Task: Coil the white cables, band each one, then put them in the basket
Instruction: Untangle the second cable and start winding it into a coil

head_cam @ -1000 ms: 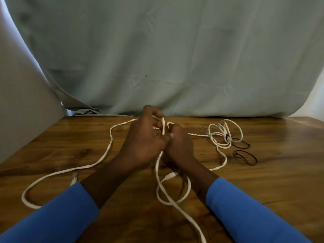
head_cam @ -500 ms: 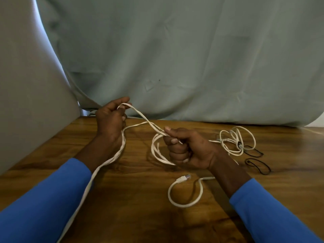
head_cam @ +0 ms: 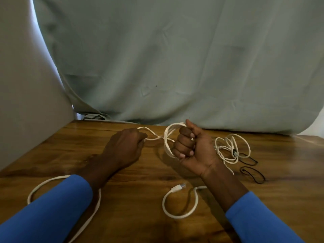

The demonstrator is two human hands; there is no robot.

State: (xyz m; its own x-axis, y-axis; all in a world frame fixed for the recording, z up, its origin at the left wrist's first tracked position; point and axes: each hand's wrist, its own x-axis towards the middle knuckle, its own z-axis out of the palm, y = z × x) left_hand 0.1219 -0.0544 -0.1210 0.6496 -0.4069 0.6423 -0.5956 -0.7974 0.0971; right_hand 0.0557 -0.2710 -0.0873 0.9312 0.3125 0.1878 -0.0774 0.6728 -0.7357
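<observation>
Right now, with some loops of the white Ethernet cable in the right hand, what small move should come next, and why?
Probably the left hand should carry the strand it pinches across to the right hand, adding one more loop to the coil gripped there. Much slack lies uncoiled on the wooden table, so banding seems premature.

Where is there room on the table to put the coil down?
Bare table lies left of the left hand, toward the grey wall, and between the forearms, from the slack cable to the plug loop. Right of the right hand and its coil it is crowded: a loose cable and two black bands.
</observation>
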